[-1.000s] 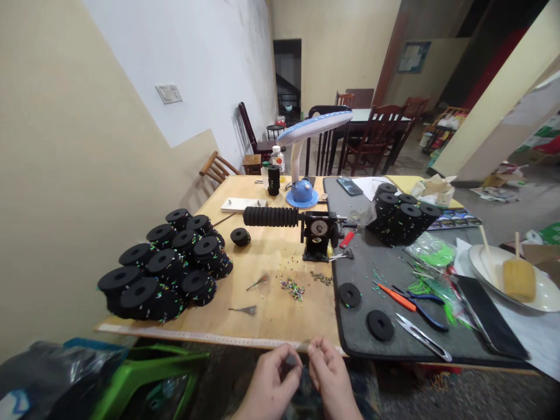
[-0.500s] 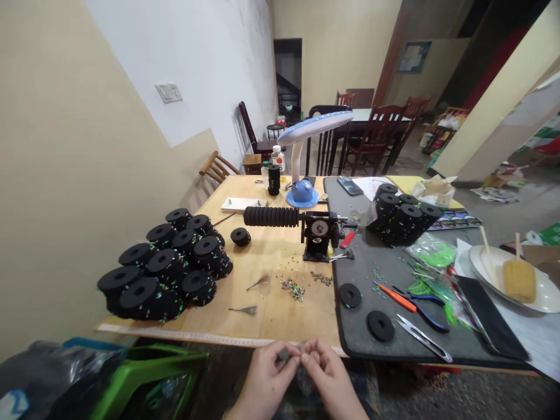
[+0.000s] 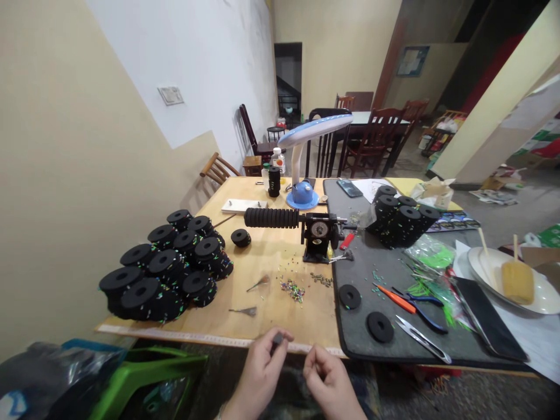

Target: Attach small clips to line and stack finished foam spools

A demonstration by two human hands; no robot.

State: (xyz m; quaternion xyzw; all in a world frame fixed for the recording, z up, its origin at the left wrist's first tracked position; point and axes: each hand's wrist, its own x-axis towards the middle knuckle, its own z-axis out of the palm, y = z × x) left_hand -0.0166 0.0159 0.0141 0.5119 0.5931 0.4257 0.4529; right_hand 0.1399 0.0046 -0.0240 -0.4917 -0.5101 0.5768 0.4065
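At the lower left of the frame a green plastic stool (image 3: 151, 373) stands under the table edge, and above it, at the left middle, a heap of black foam spools (image 3: 166, 265) flecked with coloured bits sits on the wooden table (image 3: 271, 256). Moving right along the bottom edge, the left hand (image 3: 260, 376) is raised just in front of the table's near rim, with thumb and forefinger closed on a small dark piece (image 3: 277, 338). The piece sticks up above the fingertips, and it is too small to tell its long axis for sure. Just right of it and a little lower, the right hand (image 3: 330, 382) is apart from the left, with its fingers curled in and its thumb and forefinger tips pressed narrow together. Whether anything fine is caught between them cannot be told. So the piece lies up and to the left of the right hand's fingertips, near but not touching, and the left hand is the one that has it. Above the hands a scatter of beads (image 3: 293, 288) lies on the wood, with a black hand-crank winder (image 3: 318, 234) beyond. Further right, two black foam discs (image 3: 380, 326), orange pliers (image 3: 396, 296) and metal snips (image 3: 422, 338) lie on the grey mat (image 3: 385, 274). A white plate (image 3: 485, 265) is at the far right.
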